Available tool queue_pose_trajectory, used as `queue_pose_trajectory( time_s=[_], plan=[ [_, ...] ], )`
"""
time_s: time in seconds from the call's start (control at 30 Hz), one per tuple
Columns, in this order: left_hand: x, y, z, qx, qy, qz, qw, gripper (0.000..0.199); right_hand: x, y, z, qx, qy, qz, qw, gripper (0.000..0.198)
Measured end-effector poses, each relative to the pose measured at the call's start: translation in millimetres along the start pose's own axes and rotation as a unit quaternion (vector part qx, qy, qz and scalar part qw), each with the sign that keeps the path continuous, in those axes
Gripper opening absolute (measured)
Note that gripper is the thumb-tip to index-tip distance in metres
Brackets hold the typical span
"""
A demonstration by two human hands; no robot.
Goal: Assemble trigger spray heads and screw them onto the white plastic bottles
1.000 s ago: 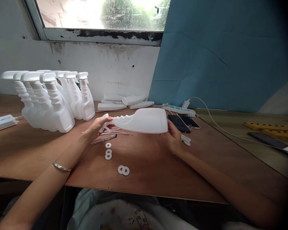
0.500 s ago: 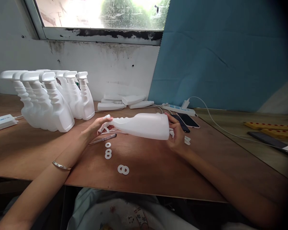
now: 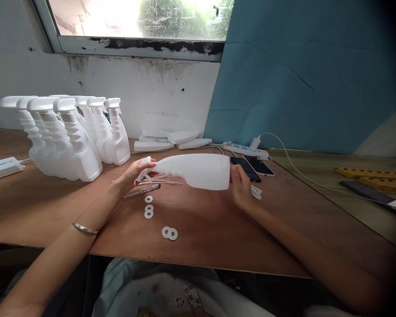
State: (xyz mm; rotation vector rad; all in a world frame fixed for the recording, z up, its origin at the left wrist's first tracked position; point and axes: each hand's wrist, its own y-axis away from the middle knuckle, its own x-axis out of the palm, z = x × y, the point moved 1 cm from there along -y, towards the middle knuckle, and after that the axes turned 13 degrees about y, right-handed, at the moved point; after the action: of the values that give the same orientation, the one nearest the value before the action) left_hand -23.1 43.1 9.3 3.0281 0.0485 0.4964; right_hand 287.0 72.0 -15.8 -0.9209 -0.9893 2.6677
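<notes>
A white spray bottle (image 3: 206,171) lies sideways in the air above the table, its base to the right. My left hand (image 3: 139,171) is closed around its trigger head (image 3: 146,167) and neck at the left end. At the base, my right hand (image 3: 240,185) has its fingers curled together against the bottle's edge; part of the fingers is hidden. Below the bottle, several flat white rings (image 3: 148,211) lie on the wood, with two overlapping rings (image 3: 170,233) closer to me. A screwdriver (image 3: 145,190) and thin tubes (image 3: 165,180) rest near my left hand.
Several white spray bottles (image 3: 82,149) stand upright at the left. Empty-looking white plastic pieces (image 3: 185,138) are piled by the wall. Two phones (image 3: 259,166) lie beyond my right hand, near a power strip (image 3: 246,151) with a cable. Another power strip (image 3: 3,169) sits far left.
The bottle has turned about its long axis, so its curved grip side now faces down. My right hand's fingers have shifted from spread around the base to curled together at its edge.
</notes>
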Motion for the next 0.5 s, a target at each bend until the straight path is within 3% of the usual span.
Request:
queue_pose_trajectory(
  time_s=[0.17,0.3,0.5],
  plan=[
    [-3.3,-3.3,1.9,-0.008,0.018,0.014,1.0,0.036,4.7,-1.1,-1.9,-0.026,-0.057,0.006,0.998,0.032],
    [-3.7,-3.0,2.8,-0.018,0.023,0.025,0.999,0.035,5.5,-1.8,-3.3,-0.076,-0.044,-0.013,0.996,0.027],
    [-2.6,-2.3,1.8,-0.029,0.013,0.031,0.999,0.029,-3.4,-2.7,0.8,-0.226,0.047,-0.046,0.972,0.014]
  ],
)
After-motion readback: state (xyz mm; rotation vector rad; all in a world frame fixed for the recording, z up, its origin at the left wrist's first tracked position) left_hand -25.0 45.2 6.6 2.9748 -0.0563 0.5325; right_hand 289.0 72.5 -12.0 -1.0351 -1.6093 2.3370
